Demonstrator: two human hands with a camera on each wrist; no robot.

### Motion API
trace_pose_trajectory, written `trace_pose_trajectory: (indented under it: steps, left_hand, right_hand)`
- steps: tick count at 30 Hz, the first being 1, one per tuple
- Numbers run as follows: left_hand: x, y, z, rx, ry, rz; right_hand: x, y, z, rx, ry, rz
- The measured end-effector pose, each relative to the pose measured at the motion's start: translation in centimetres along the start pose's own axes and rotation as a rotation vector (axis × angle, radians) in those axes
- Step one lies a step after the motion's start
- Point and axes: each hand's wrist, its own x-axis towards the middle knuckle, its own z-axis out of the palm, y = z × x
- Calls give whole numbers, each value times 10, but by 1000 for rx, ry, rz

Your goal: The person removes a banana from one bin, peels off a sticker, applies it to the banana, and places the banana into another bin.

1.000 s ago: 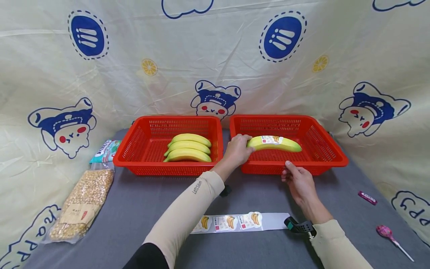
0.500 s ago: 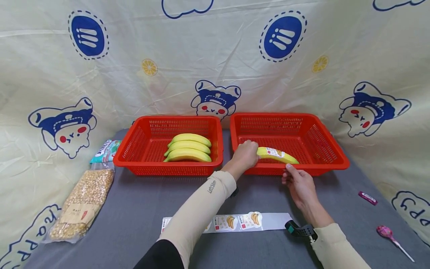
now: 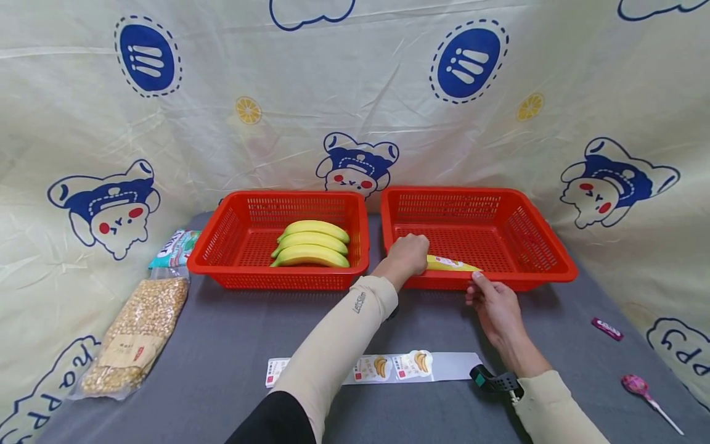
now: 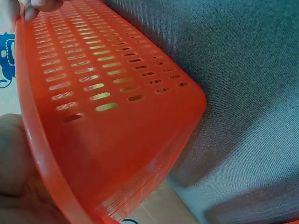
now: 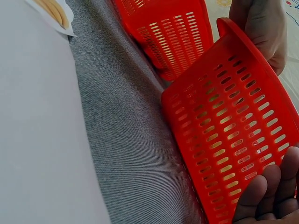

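In the head view my left hand [image 3: 409, 256] reaches over the front wall of the right red basket [image 3: 535, 275]. It holds one end of a yellow banana [image 3: 450, 264] that carries a white label. The banana lies low inside the basket, partly hidden by the front rim. My right hand [image 3: 496, 311] grips that rim, thumb on top and fingers [image 5: 268, 186] curled against the outer wall. Yellow shows through the wall slots in both wrist views. Three bananas [image 3: 310, 254] lie side by side in the left red basket [image 3: 222, 269].
A strip of banana stickers [image 3: 455, 366] lies on the grey cloth [image 3: 432, 413] below my forearms. At left are a bag of kernels [image 3: 141, 320] and a turquoise packet [image 3: 173, 248]. A small purple packet [image 3: 607, 328] and a lollipop [image 3: 635, 385] lie at right.
My left hand has brought the labelled banana down and toward the front wall, into the right basket. My right hand has stayed at the rim.
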Motion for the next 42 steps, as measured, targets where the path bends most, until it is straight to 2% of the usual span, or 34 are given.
trace_pose_trajectory:
  steps: [5, 11, 16, 22, 29, 34, 39, 42]
  left_hand:
    - [1, -1, -1, -4, -8, 16]
    - [-1, -7, 2, -85, 71, 53]
    - [-9, -15, -4, -243, 131, 33]
    - [-28, -30, -23, -441, 170, 16]
    - [-51, -61, -45, -544, 214, 6]
    - [-64, -92, -56, -568, 254, -3]
    - [-69, -126, -61, -571, 272, -84]
    - [-72, -145, -63, -564, 273, -130]
  right_hand:
    - [0, 0, 1, 0, 12, -2]
    - [1, 0, 2, -11, 28, 2]
    - [2, -1, 4, -11, 30, 6]
    - [3, -3, 5, -16, 30, 5]
    - [4, -5, 6, -17, 41, 15]
    - [5, -6, 6, -13, 16, 9]
    - [1, -4, 12, -52, -11, 29]
    - [-6, -1, 24, -156, -25, 37]
